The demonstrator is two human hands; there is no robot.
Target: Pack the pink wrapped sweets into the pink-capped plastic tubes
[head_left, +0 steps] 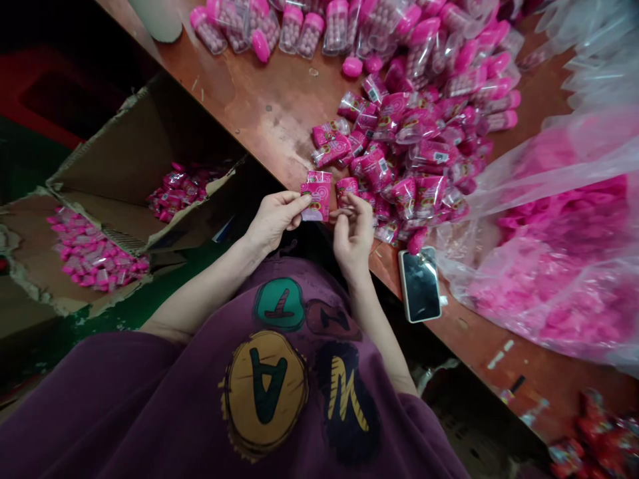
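My left hand (275, 218) pinches a flat pink printed sleeve (316, 199) between thumb and fingers, just past the table's near edge. A second pink edge shows behind its top, so there may be more than one sleeve. My right hand (355, 233) is beside it, fingers loosely bent and apart, with no held thing visible. Just beyond its fingertips is a small pink-wrapped container (347, 189). A heap of similar pink-wrapped containers (394, 146) spreads over the table from there.
Clear bottles with pink caps and pink balls (337, 26) lie along the back of the table (259, 113). A phone (420, 285) rests near the front edge. Right of it sits a clear bag of pink pieces (559, 266). An open carton (114, 153) at left holds pink packs.
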